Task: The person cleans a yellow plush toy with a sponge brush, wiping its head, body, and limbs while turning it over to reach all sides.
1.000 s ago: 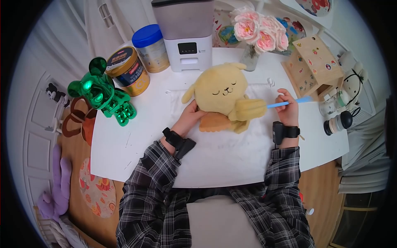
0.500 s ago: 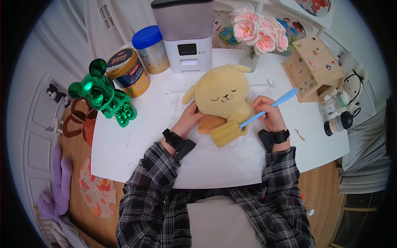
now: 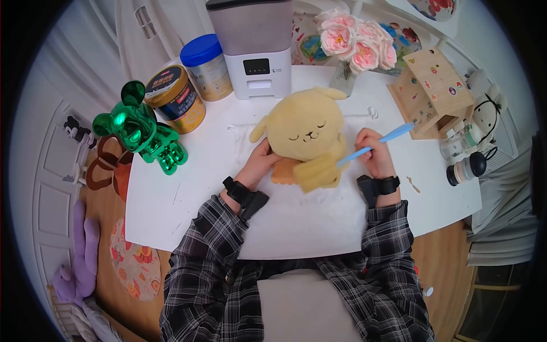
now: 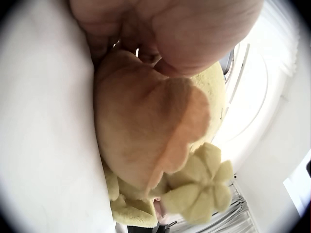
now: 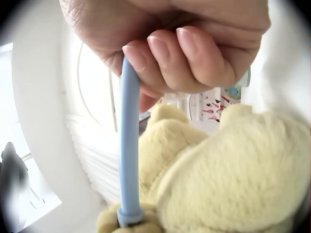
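my right hand [image 3: 373, 154] pinches the blue handle [image 3: 376, 143] of the sponge brush, its yellow head [image 3: 319, 169] on the plush dog [image 3: 305, 128] to scrub it. my left hand [image 3: 259, 162] grips the dog's orange-brown part [image 3: 282, 171] so it stays put on the white cloth [image 3: 302, 211], mid-table [image 3: 165, 199].

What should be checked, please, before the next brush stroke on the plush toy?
1. Right hand grips the brush handle: ok.
2. Brush head rests on the plush toy: ok.
3. Left hand steadies the toy's side: ok.
4. Toy lies on the white cloth: ok.
5. Vase and wooden house stand apart from the brush: ok.
6. Toy's fur clean under the brush head: cannot tell.
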